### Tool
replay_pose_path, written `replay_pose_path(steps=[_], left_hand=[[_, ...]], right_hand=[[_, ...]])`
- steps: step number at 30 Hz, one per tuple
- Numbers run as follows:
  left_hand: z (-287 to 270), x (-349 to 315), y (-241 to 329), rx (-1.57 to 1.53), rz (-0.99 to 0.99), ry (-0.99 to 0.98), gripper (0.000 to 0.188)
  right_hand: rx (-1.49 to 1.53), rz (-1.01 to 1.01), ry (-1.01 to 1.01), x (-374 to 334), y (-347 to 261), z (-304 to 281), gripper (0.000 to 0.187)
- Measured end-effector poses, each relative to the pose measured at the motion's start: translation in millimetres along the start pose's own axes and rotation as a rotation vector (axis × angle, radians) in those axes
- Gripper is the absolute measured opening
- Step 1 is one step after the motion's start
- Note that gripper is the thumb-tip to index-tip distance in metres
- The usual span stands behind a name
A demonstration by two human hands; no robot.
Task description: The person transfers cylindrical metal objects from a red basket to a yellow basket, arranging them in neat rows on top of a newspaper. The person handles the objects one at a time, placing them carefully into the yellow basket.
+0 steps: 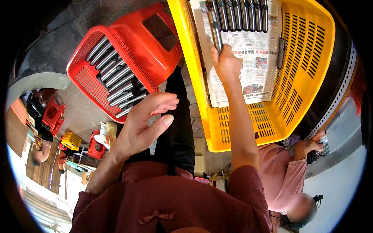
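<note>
My right hand reaches into a yellow plastic crate and grips the near end of a shiny steel tube. Beyond it, a row of similar steel tubes with black ends lies side by side on newspaper lining the crate. A lone dark tube rests by the crate's right wall. My left hand hovers empty, fingers stretched and thumb apart, near a red basket. Several more steel tubes lie in that basket, partly overlapping.
A red plastic stool stands at the basket's far side. Right of me, a co-worker in a pink shirt sits close to the crate. A perforated metal strip runs along the right. Other people, red stools and a small yellow crate are at left.
</note>
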State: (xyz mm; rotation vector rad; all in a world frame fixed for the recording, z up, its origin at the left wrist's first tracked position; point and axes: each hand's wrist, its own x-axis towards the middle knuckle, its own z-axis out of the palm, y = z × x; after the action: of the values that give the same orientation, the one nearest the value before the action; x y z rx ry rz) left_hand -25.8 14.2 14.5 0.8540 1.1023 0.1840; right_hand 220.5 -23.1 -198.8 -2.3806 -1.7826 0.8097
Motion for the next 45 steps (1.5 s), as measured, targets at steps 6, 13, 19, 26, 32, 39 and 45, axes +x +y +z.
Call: replay_pose_path(steps=[6, 13, 19, 26, 32, 39, 45], left_hand=[[-4.9, -11.6, -16.6, -0.021, -0.041, 0.033, 0.04], [-5.5, -19.8, -20.2, -0.072, -0.06, 0.008, 0.039], [-9.8, -28.6, -23.7, -0.09, -0.048, 0.053, 0.037], [-40.4, -51.0, -39.7, 0.121, -0.079, 0.106, 0.034], [-74.3, -74.2, -65.5, 0.022, -0.115, 0.272, 0.031], [-99.8, -83.0, -86.7, 0.234, -0.125, 0.348, 0.027], [-181.1, -43.5, -92.9, 0.969, 0.344, 0.466, 0.037]], right_hand=[[-0.069, -0.034, 0.121, 65.7, -13.4, 42.6, 0.046], [-0.178, 0.018, -0.072, 84.3, -27.3, 32.1, 0.047], [-0.275, -0.052, -0.177, 100.1, -38.4, 20.9, 0.045], [-0.417, -0.086, -0.256, 103.3, -47.2, 2.6, 0.024], [-0.455, -0.072, -0.281, 106.4, -51.4, 2.0, 0.026], [-0.436, 0.095, -0.351, 101.5, -44.1, 3.8, 0.027], [0.632, 0.256, 0.379, 12.3, -47.8, -59.5, 0.028]])
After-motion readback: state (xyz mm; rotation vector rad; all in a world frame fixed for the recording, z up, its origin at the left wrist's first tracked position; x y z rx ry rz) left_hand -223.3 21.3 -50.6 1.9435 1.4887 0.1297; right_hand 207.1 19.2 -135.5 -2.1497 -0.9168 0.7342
